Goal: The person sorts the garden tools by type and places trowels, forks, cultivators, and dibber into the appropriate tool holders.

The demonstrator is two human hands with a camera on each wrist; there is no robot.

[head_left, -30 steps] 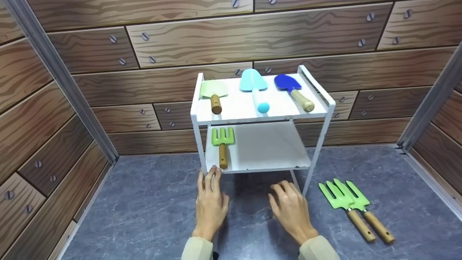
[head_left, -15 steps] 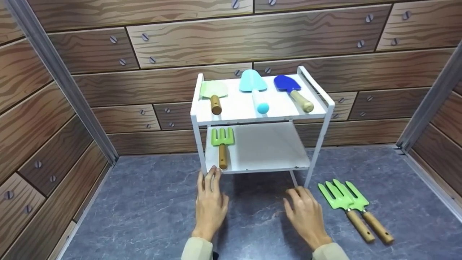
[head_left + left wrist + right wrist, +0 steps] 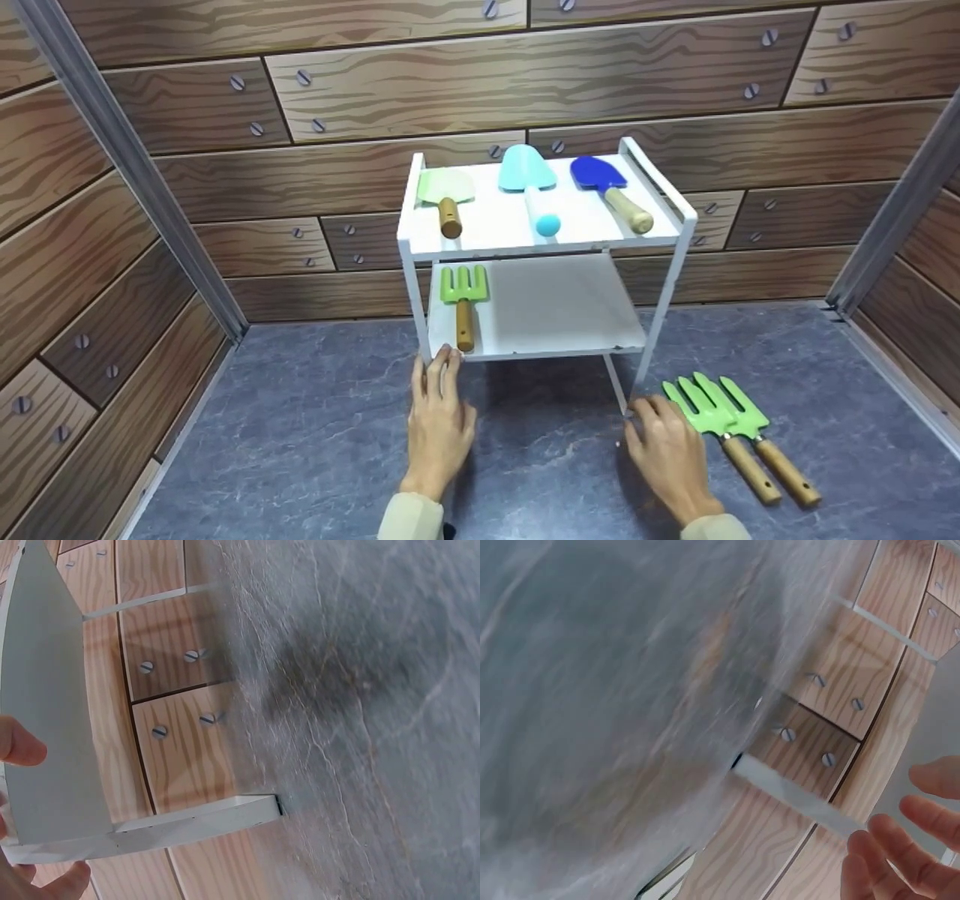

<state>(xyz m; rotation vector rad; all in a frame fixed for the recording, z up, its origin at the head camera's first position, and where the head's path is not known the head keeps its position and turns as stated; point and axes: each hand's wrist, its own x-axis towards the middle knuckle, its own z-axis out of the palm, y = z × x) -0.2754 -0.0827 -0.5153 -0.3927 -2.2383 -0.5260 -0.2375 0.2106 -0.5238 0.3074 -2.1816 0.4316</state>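
Observation:
In the head view a white two-tier rack stands in the middle. My left hand reaches up to its front left leg, with the fingertips at the lower shelf corner. A small green hand fork with a brown handle lies on that shelf, just above those fingers. My right hand, fingers slightly bent, is by the front right leg; contact there is unclear. Two overlapping green garden forks with wooden handles lie on the floor, right of this hand. Neither hand holds a tool.
The upper shelf bears a pale green spade with a brown handle, a turquoise trowel and a blue trowel with a wooden handle. Wood-patterned walls surround the dark marbled floor.
My right hand has moved right and slightly toward me, from below the lower shelf to the front right leg. The left hand, rack and tools have stayed in place.

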